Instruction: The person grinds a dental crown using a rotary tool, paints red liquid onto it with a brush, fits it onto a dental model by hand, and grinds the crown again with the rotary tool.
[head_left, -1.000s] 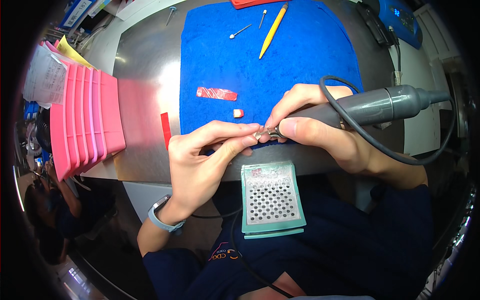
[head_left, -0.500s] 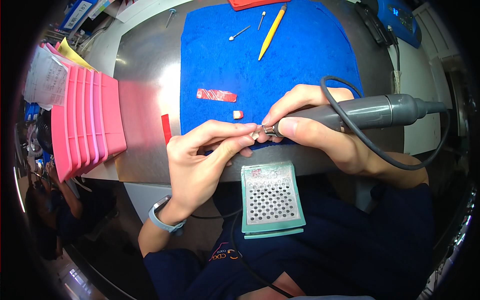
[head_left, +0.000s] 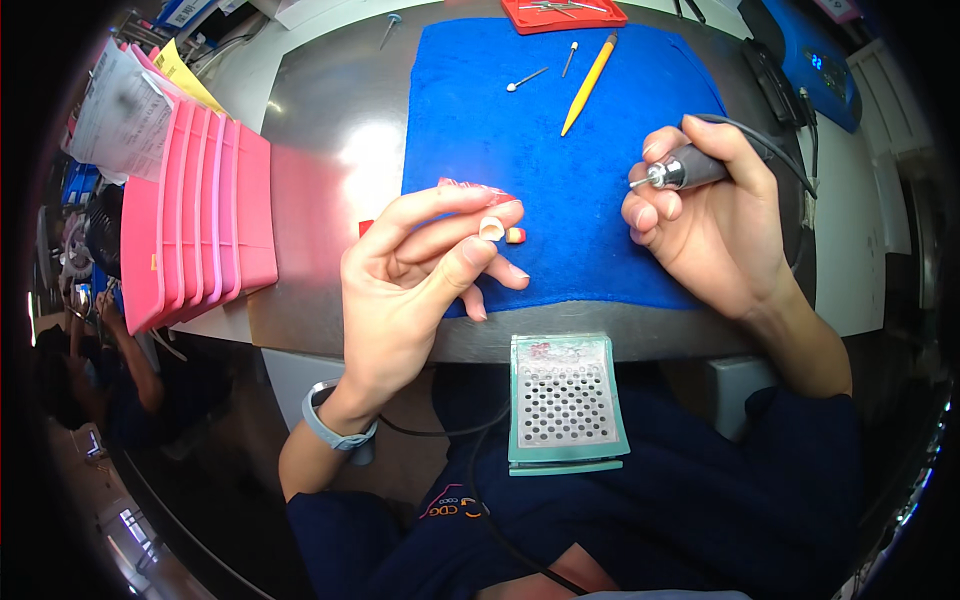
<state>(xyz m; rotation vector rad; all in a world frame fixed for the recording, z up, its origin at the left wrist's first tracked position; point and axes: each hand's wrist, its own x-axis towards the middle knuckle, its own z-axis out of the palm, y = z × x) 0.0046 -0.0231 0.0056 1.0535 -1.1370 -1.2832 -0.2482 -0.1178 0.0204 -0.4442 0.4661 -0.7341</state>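
A tiny, light, likely brittle tooth [head_left: 490, 228] is being pinched at its sides by the left hand [head_left: 415, 275] over the mat [head_left: 560, 150]; the handpiece [head_left: 685, 168] is being gripped by the right hand [head_left: 705, 215].

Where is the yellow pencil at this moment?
In the head view, the yellow pencil lies diagonally on the far part of the blue mat, beyond the right hand, near two small pin-like tools.
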